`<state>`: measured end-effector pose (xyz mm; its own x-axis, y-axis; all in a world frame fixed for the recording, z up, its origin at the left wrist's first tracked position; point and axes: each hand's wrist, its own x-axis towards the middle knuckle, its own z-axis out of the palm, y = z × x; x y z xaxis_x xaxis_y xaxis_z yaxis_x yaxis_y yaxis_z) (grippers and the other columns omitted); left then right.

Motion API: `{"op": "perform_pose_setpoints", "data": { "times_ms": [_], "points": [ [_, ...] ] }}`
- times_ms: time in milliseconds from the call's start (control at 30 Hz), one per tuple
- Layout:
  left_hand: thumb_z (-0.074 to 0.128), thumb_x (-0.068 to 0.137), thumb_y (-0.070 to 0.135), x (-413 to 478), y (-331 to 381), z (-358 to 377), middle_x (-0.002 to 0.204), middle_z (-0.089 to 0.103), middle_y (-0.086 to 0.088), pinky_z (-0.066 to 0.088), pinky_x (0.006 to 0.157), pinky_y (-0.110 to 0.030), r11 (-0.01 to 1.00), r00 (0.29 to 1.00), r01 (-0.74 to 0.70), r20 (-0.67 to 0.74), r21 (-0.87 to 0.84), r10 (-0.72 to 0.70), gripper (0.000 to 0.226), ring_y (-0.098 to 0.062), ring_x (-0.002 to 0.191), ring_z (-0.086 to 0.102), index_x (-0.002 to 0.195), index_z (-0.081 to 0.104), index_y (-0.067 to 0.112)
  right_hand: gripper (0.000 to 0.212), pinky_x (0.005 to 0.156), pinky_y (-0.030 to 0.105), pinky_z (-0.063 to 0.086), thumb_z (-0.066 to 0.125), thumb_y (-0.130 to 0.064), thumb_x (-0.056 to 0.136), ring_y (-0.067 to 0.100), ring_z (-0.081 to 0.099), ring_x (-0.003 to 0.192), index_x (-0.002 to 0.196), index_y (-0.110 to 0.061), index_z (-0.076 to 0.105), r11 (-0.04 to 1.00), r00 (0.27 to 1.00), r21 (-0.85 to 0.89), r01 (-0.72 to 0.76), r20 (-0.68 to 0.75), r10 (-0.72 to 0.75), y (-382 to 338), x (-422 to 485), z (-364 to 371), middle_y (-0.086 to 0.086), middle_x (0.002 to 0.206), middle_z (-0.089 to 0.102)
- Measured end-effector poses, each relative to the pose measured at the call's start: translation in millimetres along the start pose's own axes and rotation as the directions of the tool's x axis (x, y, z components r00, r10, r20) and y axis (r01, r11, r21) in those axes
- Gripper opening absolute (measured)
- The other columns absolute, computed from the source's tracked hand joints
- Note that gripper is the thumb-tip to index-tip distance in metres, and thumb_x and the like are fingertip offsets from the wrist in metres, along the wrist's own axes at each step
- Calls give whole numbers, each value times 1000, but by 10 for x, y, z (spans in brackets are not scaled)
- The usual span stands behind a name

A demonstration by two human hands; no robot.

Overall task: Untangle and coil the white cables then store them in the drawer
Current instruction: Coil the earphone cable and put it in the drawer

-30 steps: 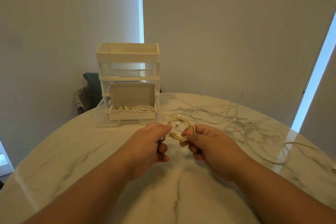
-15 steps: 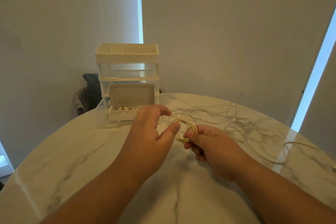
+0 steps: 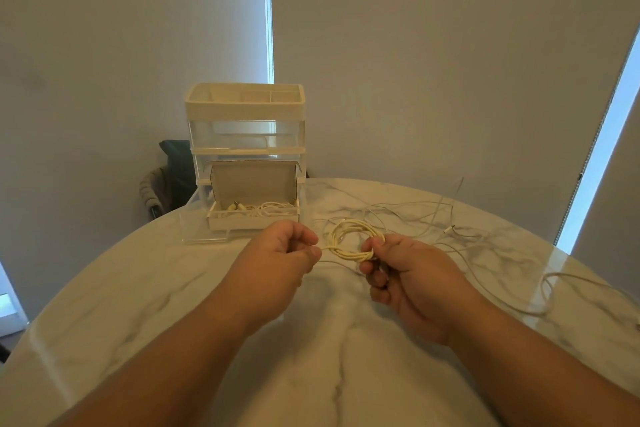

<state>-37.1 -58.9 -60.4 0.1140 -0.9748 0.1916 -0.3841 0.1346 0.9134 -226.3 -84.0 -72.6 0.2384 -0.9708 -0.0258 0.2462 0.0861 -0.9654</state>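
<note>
A round white marble-patterned table (image 3: 138, 295) fills the near field, with grey roller blinds behind it. At the far left of the tabletop stands a clear acrylic organiser with cream trim (image 3: 246, 135); its lowest transparent drawer (image 3: 204, 234) is pulled toward the viewer and carries an open white cardboard box (image 3: 254, 196) in which one coiled white cable (image 3: 263, 210) already lies. To the right, thin loose white cables (image 3: 485, 246) sprawl across the marble, well apart from the drawer and not yet gathered. Near centre, the right hand (image 3: 405, 274) is clamped on a small cream-white cable coil (image 3: 349, 243), thumb and fingers pinching the bundled loops at their right side. The left hand (image 3: 284, 253) is closed in a pinch on the free tail of that same cable, drawn taut to the left from the bundle; the two hands sit near one another, joined only by the cable. The step in hand appears to be securing the coil by wrapping its tail around the loops. To do this well, the right-hand pinch should probably keep the loops stacked flat while the left leads the tail snugly around them, without enough tension to deform the ring, before the bundle goes beside the cable already in the box.
</note>
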Motion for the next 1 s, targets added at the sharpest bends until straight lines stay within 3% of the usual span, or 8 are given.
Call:
{"op": "perform_pose_setpoints", "data": {
  "times_ms": [100, 200, 267, 367, 600, 733, 900, 1000],
  "points": [
    [63, 90, 19, -2, -53, 25, 106, 71, 6, 57, 83, -41, 997, 993, 58, 100, 46, -62, 30, -19, 93, 67, 115, 60, 37, 22, 52, 27, 30, 48, -13, 101, 14, 40, 55, 89, -8, 65, 998, 994, -15, -60, 87, 61, -3, -35, -19, 10, 68, 58],
    [65, 85, 25, -59, -32, 14, 148, 36, 17, 40, 106, -30, 960, 991, -100, 110, 261, 74, 67, -8, 132, 39, 143, 36, 43, 22, 52, 26, 29, 49, -15, 101, 13, 41, 53, 89, -8, 66, 988, 983, -77, -135, 118, 144, -5, -74, -12, 9, 66, 58],
    [70, 81, 38, -143, 60, 18, 144, 24, 28, 23, 111, -24, 841, 949, -314, 137, 441, 283, 78, 2, 137, 18, 146, 27, 48, 20, 51, 26, 28, 51, -18, 100, 12, 41, 52, 92, -7, 66, 982, 974, -106, -160, 142, 174, -3, -90, 8, 7, 65, 57],
    [69, 83, 48, -165, 103, 111, 123, 51, 29, 37, 100, -18, 730, 875, -483, 241, 484, 420, 48, 6, 119, 43, 128, 54, 45, 18, 49, 26, 31, 53, -18, 98, 12, 42, 52, 106, -4, 61, 984, 971, -65, -163, 168, 172, 20, -90, 11, 6, 66, 51],
    [72, 80, 48, -80, 21, 188, 112, 66, 19, 49, 92, -30, 773, 879, -459, 351, 437, 324, 46, 3, 104, 57, 124, 59, 41, 21, 41, 21, 35, 49, -17, 100, 11, 44, 47, 98, -1, 62, 966, 957, 2, -257, 140, 254, -35, -46, -49, 8, 70, 61],
    [62, 90, 28, -42, 2, 259, 99, 68, 11, 50, 85, -37, 769, 887, -444, 347, 460, 305, 22, -7, 94, 60, 112, 62, 32, 22, 40, 21, 38, 53, -26, 97, 12, 49, 47, 97, -6, 63, 961, 950, 25, -274, 164, 267, -86, -56, -73, 8, 72, 67],
    [64, 88, 19, -48, -89, 211, 88, 72, 3, 52, 77, -38, 988, 922, -156, 363, 23, 137, 13, -10, 80, 64, 94, 71, 27, 56, 49, 24, 46, 84, -16, 71, 16, 60, 60, 121, 1, 64, 981, 908, -8, -192, 378, 181, -174, -86, -193, 15, 93, 71],
    [64, 89, 12, -79, -88, 196, 95, 71, -16, 47, 71, -36, 991, 888, 24, 459, -130, 39, 15, -16, 79, 61, 99, 73, 18, 25, 41, 22, 41, 65, -5, 90, 15, 58, 52, 115, 0, 66, 981, 959, -155, -119, 239, 154, -143, -115, -126, 11, 85, 73]
  ]
}}
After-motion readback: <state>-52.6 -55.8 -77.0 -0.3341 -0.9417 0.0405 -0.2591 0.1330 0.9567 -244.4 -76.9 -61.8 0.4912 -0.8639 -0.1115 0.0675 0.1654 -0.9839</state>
